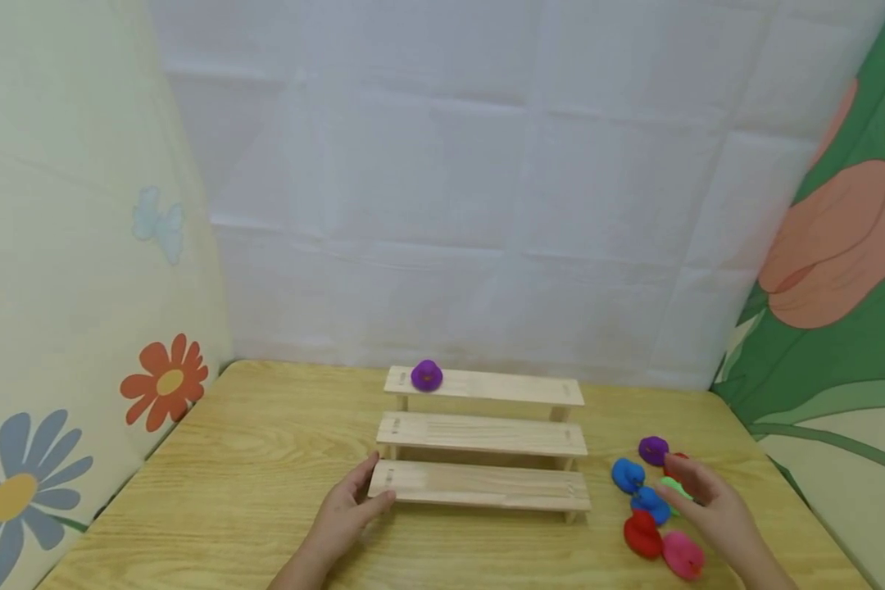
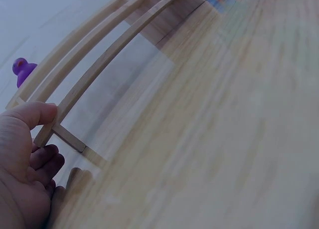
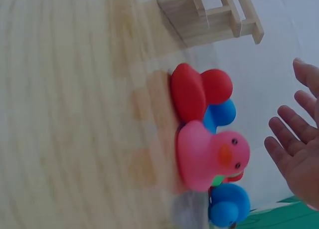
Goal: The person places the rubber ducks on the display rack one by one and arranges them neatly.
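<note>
A three-tier wooden stand (image 1: 479, 483) stands on the table, a purple rubber duck (image 1: 427, 375) on its top tier near the left end. My left hand (image 1: 348, 501) grips the left end of the lowest tier; the left wrist view puts its thumb (image 2: 42, 113) at the front edge and the other fingers curled below. My right hand (image 1: 715, 512) hovers with loosely spread fingers over a cluster of rubber ducks, holding nothing. In that cluster are a pink duck (image 3: 199, 156), a red duck (image 1: 642, 534), a blue duck (image 1: 628, 475) and another purple duck (image 1: 653, 450). A green duck (image 1: 674, 494) is partly hidden by the hand.
The wood-grain table (image 1: 265, 467) carries the stand in its middle and the ducks to the right. A white cloth (image 1: 442, 180) hangs behind it. Flower-printed cloths border the left (image 1: 81, 287) and right (image 1: 841, 344) sides.
</note>
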A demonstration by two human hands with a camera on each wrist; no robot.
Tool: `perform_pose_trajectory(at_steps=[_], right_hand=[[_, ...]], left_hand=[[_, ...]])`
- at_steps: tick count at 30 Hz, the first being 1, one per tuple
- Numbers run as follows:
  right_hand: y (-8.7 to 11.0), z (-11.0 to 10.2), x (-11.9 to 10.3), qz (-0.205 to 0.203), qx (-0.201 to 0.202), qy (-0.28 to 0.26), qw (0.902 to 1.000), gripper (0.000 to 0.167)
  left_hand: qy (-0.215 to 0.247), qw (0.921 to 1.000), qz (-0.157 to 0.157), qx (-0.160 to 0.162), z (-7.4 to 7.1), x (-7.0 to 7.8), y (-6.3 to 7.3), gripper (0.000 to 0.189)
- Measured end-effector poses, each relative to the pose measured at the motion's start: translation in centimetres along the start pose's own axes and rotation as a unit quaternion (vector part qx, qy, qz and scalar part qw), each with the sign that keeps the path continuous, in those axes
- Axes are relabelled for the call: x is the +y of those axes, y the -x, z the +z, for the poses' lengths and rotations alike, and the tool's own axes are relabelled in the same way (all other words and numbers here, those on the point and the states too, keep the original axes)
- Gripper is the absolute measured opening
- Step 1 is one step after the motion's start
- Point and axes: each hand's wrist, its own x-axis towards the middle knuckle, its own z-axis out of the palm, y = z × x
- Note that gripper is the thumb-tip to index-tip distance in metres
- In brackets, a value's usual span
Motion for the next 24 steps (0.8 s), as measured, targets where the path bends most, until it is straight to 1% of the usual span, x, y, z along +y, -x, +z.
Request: perform_pose_trajectory(at_steps=[4, 8, 12, 17, 20, 24], right_hand=[[0.4, -0.3, 0.9, 0.036, -0.024, 0.006, 0.999, 0.064], [0.6, -0.4, 1.8, 0.077, -0.045, -0.006, 0.996, 0.071], [0.8, -0.4, 2.6, 0.098, -0.064, 0.005, 0.9931, 0.077], [1.1, -0.4, 3.4, 0.099, -0.078, 0.017, 0.9919, 0.075], [1.3, -0.5, 3.9, 0.089, -0.083, 0.024, 0.9922, 0.073], [1.4, -0.6, 4.7, 0.095, -0.102, 0.014, 0.9901, 0.073]], left_hand=[[-0.002, 1.0, -0.001, 0.001, 0.0, 0.0, 0.1, 0.075], [-0.002, 1.0, -0.005, 0.001, 0.0, 0.1, 0.1, 0.075], [0.004, 1.0, -0.008, 0.001, 0.0, 0.2, 0.0, 0.075], [0.002, 1.0, -0.007, 0.002, 0.0, 0.1, 0.0, 0.075], [0.001, 1.0, -0.006, 0.002, 0.0, 0.2, 0.0, 0.074], [0.002, 1.0, -0.006, 0.0, 0.0, 0.2, 0.0, 0.074]])
